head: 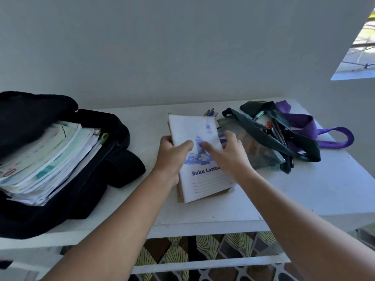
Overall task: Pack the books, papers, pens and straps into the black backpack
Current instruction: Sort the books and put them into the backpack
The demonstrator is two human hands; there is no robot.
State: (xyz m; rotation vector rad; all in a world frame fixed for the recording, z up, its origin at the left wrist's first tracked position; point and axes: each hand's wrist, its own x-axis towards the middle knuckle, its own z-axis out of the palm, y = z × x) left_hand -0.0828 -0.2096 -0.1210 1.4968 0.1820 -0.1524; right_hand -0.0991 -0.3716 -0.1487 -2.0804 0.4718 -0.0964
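Note:
The black backpack (113, 138) lies open at the left of the white table (304, 195), with a thick pile of books and papers (46, 159) inside it. In the middle of the table lies a small stack of exercise books (203, 179), the top one white with blue print. My left hand (172, 157) grips the stack's left edge, thumb on the cover. My right hand (229, 153) holds its right edge, thumb also on the cover. To the right lie a dark green strap (263, 134), a purple strap (324, 136) and several pens (278, 130).
More pens (211, 112) poke out behind the stack's far edge. A greenish see-through pouch (257, 151) lies under the straps. The wall stands close behind the table. A window opening (359, 51) is at the upper right. Patterned floor tiles (213, 248) show below the table's front edge.

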